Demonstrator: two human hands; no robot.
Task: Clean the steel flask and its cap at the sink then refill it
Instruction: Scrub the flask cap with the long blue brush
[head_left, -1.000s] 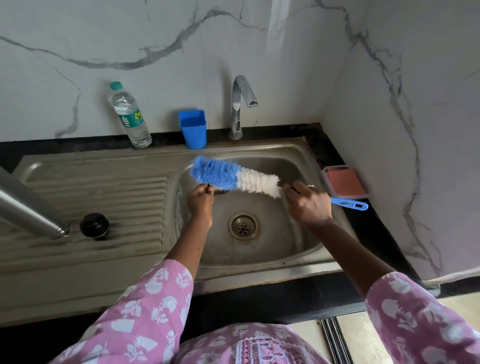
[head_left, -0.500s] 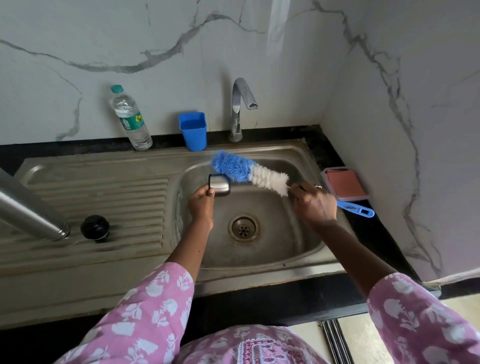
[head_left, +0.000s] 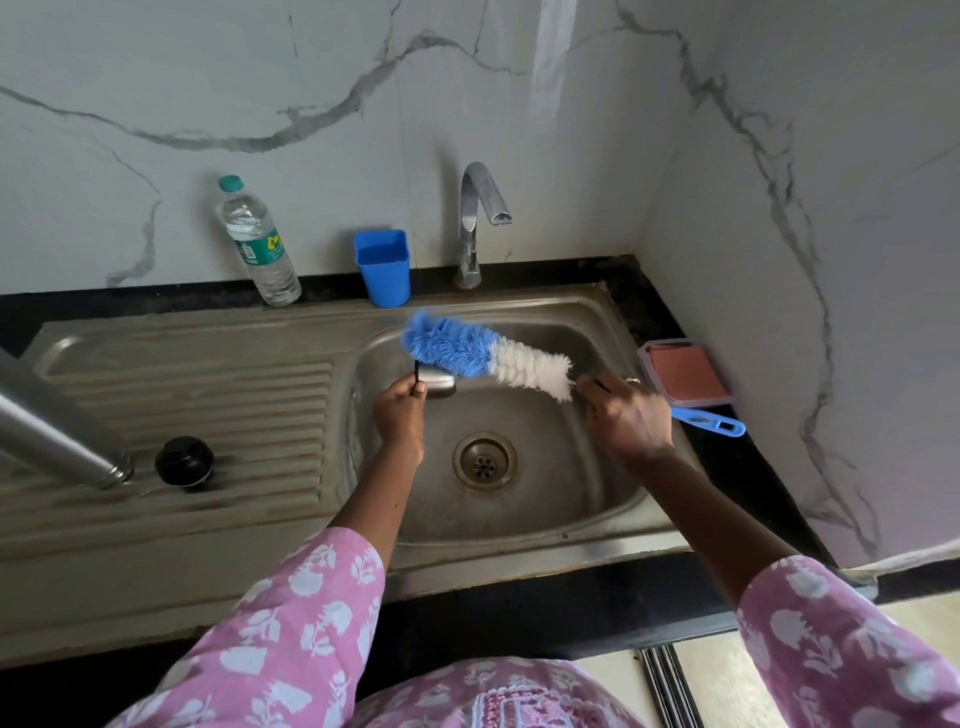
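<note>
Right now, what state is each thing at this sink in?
Steel flask: uncapped, mouth on the drainboard.
Black round stopper: off, standing beside the flask.
Small steel cap: held in left hand over the basin.
Blue-and-white bottle brush: gripped by right hand, bristles at the cap.
Chrome tap: no water running.
Clear plastic bottle: upright, capped.
Blue plastic cup: upright.

Over the sink (head_left: 519, 564), the left hand (head_left: 400, 410) grips a steel cap (head_left: 436, 383), and the right hand (head_left: 626, 415) holds a brush (head_left: 488, 356) with its blue bristle end against the cap. The flask (head_left: 52, 436) lies on the draining board, with a black stopper (head_left: 184, 461) just beside its mouth. A water bottle (head_left: 257, 244), a blue cup (head_left: 383, 267) and a tap (head_left: 475, 218) stand behind.
</note>
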